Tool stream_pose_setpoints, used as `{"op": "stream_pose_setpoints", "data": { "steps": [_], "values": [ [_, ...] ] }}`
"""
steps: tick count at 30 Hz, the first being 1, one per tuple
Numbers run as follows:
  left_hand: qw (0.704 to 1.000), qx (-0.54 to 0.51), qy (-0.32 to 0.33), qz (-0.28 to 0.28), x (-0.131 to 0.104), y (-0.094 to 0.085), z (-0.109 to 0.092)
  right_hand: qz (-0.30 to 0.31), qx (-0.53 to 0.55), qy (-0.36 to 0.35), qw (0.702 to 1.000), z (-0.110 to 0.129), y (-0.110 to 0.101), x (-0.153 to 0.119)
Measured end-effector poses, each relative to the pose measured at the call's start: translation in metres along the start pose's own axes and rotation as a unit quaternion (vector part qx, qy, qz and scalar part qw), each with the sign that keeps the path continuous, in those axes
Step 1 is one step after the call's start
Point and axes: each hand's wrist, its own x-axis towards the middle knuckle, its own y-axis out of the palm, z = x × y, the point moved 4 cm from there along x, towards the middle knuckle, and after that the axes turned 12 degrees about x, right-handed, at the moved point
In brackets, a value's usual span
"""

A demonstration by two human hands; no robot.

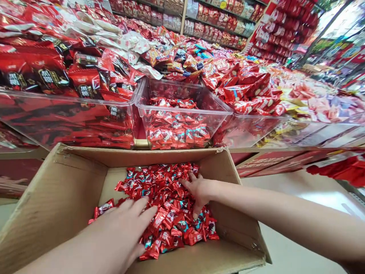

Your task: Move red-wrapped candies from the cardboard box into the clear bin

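A cardboard box point(76, 186) stands in front of me with a heap of small red wrapped candies point(164, 194) on its floor. My left hand point(128, 219) lies over the left side of the heap, palm down, its fingers apart. Against the right side of the heap rests my right hand point(198, 192), fingers spread and touching the candies. Neither hand is closed around any candy that I can see. Both palms are hidden from view.
Just behind the box, a clear plastic bin point(185, 110) is partly filled with similar red candies. A bin of dark red packets point(85, 82) adjoins it on the left, and red snack bags point(248, 91) on the right. Stocked shelves point(219, 19) rise at the back.
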Motion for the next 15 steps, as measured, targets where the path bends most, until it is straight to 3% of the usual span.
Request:
{"op": "stream_pose_setpoints", "data": {
  "steps": [3,5,8,12,15],
  "values": [
    [0.992,0.053,0.105,0.041,0.040,-0.006,-0.045,-0.014,0.009,-0.003,1.000,0.003,0.010,0.012],
    [0.989,0.057,0.132,0.047,0.061,-0.005,-0.054,-0.037,0.027,-0.006,0.999,0.003,0.014,0.015],
    [0.988,0.065,0.128,0.056,0.075,0.001,-0.043,-0.058,0.058,-0.018,0.996,0.003,0.018,0.013],
    [0.991,0.070,0.110,0.039,0.073,0.000,-0.023,-0.082,0.093,-0.044,0.991,0.013,0.024,0.007],
    [0.992,0.068,0.103,0.025,0.072,-0.004,-0.015,-0.138,0.078,-0.092,0.983,0.028,0.028,0.005]
  ]
}}
